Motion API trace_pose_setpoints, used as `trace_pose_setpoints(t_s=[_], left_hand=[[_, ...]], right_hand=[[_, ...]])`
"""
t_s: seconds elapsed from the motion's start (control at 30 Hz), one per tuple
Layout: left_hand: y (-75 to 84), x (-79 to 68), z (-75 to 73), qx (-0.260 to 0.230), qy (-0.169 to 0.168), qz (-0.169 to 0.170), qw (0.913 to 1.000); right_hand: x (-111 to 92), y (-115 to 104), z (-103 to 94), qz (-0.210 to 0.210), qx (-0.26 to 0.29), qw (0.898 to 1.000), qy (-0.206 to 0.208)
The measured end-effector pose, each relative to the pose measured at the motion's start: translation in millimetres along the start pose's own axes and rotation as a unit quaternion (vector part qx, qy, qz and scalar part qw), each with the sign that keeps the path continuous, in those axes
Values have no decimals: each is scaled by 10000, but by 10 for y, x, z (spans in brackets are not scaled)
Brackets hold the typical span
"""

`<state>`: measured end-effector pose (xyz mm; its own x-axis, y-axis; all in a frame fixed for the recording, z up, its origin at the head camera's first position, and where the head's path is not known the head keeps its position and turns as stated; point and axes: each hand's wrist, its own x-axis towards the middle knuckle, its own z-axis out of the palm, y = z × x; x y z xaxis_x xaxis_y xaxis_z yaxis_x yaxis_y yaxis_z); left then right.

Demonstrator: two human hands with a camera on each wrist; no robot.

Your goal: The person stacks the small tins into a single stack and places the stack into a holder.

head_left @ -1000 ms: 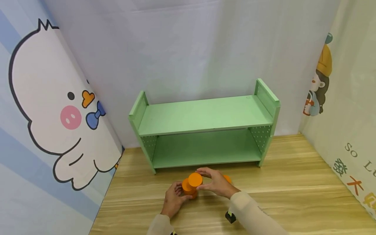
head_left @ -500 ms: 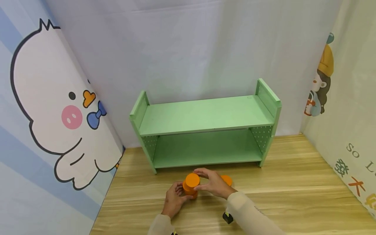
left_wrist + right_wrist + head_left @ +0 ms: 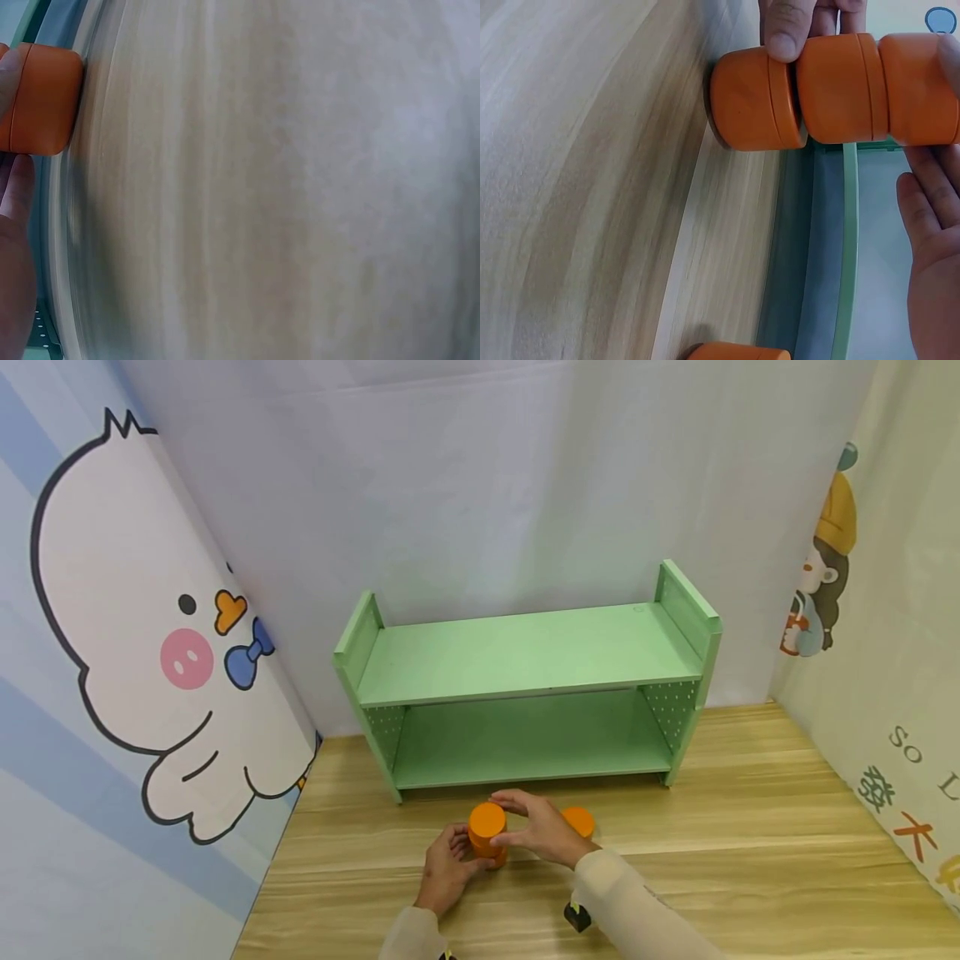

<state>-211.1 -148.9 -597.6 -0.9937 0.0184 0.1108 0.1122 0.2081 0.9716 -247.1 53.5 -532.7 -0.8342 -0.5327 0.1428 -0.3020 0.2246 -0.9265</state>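
Three orange lidded jars form a stack just in front of the green shelf, seen side-on in the right wrist view: bottom jar [image 3: 746, 101], middle jar [image 3: 836, 90], top jar [image 3: 915, 90]. My left hand [image 3: 444, 870] holds the stack low down, its thumb at the seam between the bottom and middle jars. With thumb and fingers on either side, my right hand [image 3: 546, 831] grips the top jar, which lies in line over the middle one. A separate orange jar [image 3: 578, 821] stands on the table just behind my right hand.
The green two-tier shelf [image 3: 525, 656] stands behind the hands at the back of the wooden table [image 3: 720, 860]. Printed cloth walls [image 3: 525, 485] enclose the back and both sides. A small black device [image 3: 577, 917] is at my right sleeve.
My right hand has moved slightly left with the top jar, bringing it from offset to in line over the jars below. More of the separate jar shows. My left hand has stayed at the stack.
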Motion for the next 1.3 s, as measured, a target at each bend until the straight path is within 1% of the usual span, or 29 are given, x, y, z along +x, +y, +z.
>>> trace_pose_setpoints(t_s=[0.3,0.53,0.97,1.3], left_hand=[[-3,-4,6,52,17,39,10000],[-4,0,-3,-3,-39,45,10000],[27,-6,-20,-80,-102,-46,9999],[-31,9,-17,22,-91,22,10000]], right_hand=[[9,1,9,58,-91,9999,54],[28,-18,22,41,-211,9997,97],[35,-37,37,141,-99,9998,52],[36,-15,64,135,-111,9998,124]])
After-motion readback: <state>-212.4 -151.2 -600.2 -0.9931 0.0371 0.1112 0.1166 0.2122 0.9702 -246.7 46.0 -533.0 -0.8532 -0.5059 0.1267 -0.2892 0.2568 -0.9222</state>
